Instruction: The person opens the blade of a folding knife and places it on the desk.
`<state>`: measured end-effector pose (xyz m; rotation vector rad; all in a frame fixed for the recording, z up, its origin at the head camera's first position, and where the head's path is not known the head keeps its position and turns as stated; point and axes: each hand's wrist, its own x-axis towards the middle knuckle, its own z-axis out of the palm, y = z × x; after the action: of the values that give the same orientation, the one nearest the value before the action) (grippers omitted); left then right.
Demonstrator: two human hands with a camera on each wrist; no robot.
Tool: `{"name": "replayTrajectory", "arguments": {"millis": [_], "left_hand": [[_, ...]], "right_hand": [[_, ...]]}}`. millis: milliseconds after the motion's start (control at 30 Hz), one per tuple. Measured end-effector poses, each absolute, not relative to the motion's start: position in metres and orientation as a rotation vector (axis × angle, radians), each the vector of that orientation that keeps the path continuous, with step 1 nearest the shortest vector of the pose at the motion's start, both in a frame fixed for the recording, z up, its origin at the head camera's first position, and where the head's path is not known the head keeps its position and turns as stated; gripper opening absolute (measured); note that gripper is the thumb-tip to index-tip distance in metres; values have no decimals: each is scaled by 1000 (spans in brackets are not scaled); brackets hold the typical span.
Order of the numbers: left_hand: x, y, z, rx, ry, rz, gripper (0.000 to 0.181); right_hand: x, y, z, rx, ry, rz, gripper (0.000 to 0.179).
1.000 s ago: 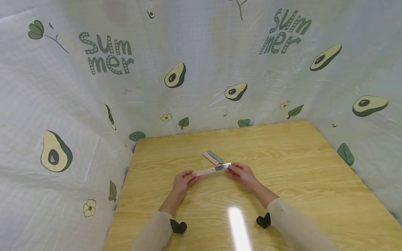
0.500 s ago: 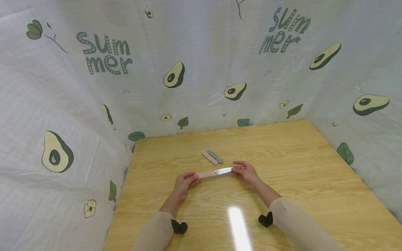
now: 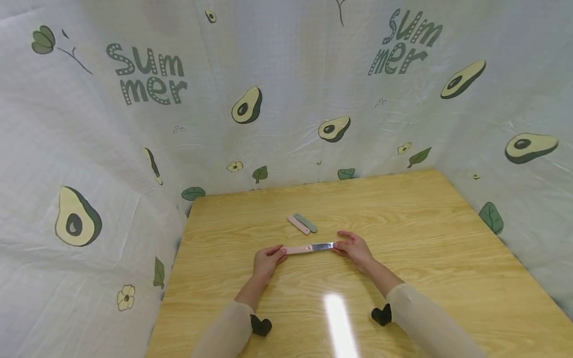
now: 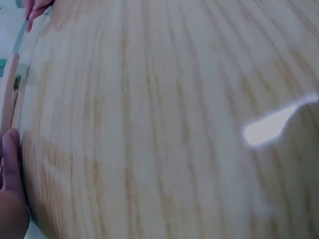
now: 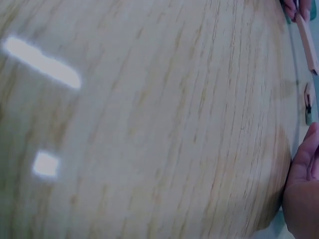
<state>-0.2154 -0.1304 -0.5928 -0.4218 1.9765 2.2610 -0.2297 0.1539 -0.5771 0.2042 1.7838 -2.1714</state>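
A folding knife (image 3: 298,250) with a pale pink handle is unfolded and held out lengthwise between both hands, above the table. My left hand (image 3: 266,262) pinches the end of the handle between thumb and fingers. At the other end my right hand (image 3: 356,252) pinches the tip of the shiny blade (image 3: 322,246), its upper fingers partly spread. The left wrist view catches the pink handle (image 4: 9,92) rising from the left fingers. Just beyond the knife lie a folded pink knife (image 3: 298,224) and a folded grey-green knife (image 3: 306,223), side by side.
The wood-grain table (image 3: 403,214) has a bright light reflection (image 3: 338,318) near its front. A white curtain (image 3: 286,74) printed with avocados and leaves surrounds its back and sides. Dark bands (image 3: 261,325) sit at both sleeves.
The open knife has swung from a slant to nearly level and come a little nearer to me. Both hands have shifted slightly right with it. The two folded knives stay where they were.
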Motion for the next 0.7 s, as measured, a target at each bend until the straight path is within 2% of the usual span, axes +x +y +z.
{"name": "replayTrajectory", "arguments": {"millis": [233,500,700], "left_hand": [[-211,-130,-590,-398,2223,2101,25],[-210,-129,-590,-414,2347,2044,22],[-210,-127,-589,-420,2346,2047,29]], "right_hand": [[-233,151,-577,259,1832,-2139,64],[-235,144,-579,309,1895,-2117,80],[-234,143,-576,341,1931,-2091,85]]}}
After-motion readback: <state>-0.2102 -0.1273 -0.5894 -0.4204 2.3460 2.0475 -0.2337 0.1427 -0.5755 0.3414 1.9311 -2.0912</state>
